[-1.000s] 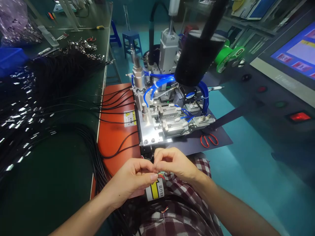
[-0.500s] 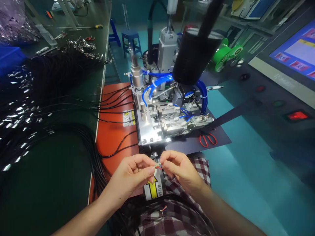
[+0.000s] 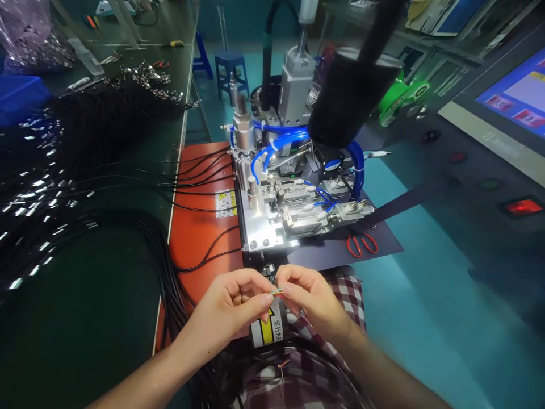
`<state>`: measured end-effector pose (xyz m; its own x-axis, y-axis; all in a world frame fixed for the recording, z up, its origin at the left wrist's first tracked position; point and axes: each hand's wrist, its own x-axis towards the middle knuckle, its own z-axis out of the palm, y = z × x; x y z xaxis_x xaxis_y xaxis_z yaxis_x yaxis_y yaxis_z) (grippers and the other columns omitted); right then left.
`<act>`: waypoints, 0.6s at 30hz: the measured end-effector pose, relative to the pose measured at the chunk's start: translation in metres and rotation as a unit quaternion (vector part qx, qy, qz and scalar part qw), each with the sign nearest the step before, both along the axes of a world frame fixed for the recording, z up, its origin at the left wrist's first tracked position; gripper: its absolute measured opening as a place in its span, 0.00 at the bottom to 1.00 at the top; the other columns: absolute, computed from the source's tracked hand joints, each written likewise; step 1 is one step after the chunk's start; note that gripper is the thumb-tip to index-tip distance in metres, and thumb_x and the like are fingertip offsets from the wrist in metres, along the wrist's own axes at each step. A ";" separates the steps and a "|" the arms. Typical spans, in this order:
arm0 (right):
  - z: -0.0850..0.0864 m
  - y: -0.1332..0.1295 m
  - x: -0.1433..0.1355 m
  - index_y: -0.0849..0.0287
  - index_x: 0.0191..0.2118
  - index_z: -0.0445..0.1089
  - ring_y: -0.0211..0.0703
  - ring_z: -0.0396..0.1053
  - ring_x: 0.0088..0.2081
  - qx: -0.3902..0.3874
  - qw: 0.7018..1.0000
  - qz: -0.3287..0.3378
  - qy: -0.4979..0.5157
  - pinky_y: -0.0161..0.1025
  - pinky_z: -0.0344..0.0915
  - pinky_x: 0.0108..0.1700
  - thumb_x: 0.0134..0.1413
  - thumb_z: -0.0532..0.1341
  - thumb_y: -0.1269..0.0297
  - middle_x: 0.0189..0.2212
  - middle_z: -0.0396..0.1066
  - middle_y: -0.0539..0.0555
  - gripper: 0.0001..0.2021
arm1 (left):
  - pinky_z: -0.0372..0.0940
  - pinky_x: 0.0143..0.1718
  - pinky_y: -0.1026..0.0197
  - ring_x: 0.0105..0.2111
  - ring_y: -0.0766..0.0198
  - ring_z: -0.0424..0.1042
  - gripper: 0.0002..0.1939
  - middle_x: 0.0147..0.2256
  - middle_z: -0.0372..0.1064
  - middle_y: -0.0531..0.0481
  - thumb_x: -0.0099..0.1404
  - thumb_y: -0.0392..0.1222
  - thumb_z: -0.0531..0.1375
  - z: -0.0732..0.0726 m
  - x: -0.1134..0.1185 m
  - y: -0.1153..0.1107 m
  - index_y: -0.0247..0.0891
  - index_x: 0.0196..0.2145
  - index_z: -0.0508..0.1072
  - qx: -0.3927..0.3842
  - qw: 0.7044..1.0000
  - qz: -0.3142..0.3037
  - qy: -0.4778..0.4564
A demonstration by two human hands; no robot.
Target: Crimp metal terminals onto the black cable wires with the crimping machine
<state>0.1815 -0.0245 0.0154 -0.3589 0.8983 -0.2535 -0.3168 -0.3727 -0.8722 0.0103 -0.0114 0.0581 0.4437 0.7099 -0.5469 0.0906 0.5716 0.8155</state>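
Thin coloured wires (image 3: 277, 292), green, orange and red among them, run between my two hands just in front of the machine. My left hand (image 3: 240, 301) pinches them between thumb and forefinger. From the other side my right hand (image 3: 310, 295) is closed on the wire ends, its fingertips almost touching the left ones. Behind and below the fingers shows a white label with a yellow arrow (image 3: 267, 331). On my lap, over a checked cloth (image 3: 298, 378), lies another black cable with bared coloured wire ends (image 3: 283, 364).
The metal machine (image 3: 293, 199) with blue air tubes stands ahead, several black cables (image 3: 206, 165) running into it across a red-orange board (image 3: 200, 227). Red-handled scissors (image 3: 362, 245) lie to its right. A cable bundle (image 3: 159, 255) hangs at the left; a screen panel (image 3: 515, 108) is at the right.
The fingers of my right hand have closed over the wire ends and come nearer my left fingertips. The whole view has shifted slightly.
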 end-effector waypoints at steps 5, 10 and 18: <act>0.002 0.000 0.003 0.60 0.27 0.62 0.29 0.43 0.18 -0.010 1.000 0.028 0.008 0.32 0.42 0.21 0.54 0.61 0.58 0.15 0.50 0.41 0.12 | 0.48 0.15 0.73 0.18 0.76 0.54 0.09 0.23 0.65 0.56 0.59 0.45 0.61 -0.001 0.000 -0.001 0.36 0.33 0.70 -0.003 1.000 -0.018 -0.001; 0.000 0.008 0.011 0.60 0.29 0.63 0.29 0.44 0.18 -0.007 0.995 0.099 0.009 0.32 0.41 0.20 0.54 0.61 0.57 0.17 0.52 0.42 0.12 | 0.47 0.17 0.73 0.18 0.75 0.55 0.07 0.19 0.65 0.56 0.58 0.42 0.61 0.001 0.002 -0.001 0.35 0.31 0.70 -0.012 0.999 -0.044 0.018; 0.000 0.013 0.013 0.60 0.30 0.64 0.29 0.45 0.19 0.003 0.992 0.130 -0.002 0.32 0.41 0.21 0.55 0.60 0.59 0.18 0.52 0.42 0.10 | 0.45 0.16 0.73 0.16 0.76 0.53 0.07 0.17 0.62 0.58 0.59 0.41 0.59 0.000 0.007 -0.003 0.34 0.27 0.67 0.015 0.999 -0.010 0.040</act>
<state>0.1950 -0.0118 0.0157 -0.5774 0.7772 -0.2502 -0.2078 -0.4362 -0.8755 0.0169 -0.0145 0.0584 0.4135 0.7178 -0.5602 0.1675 0.5448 0.8217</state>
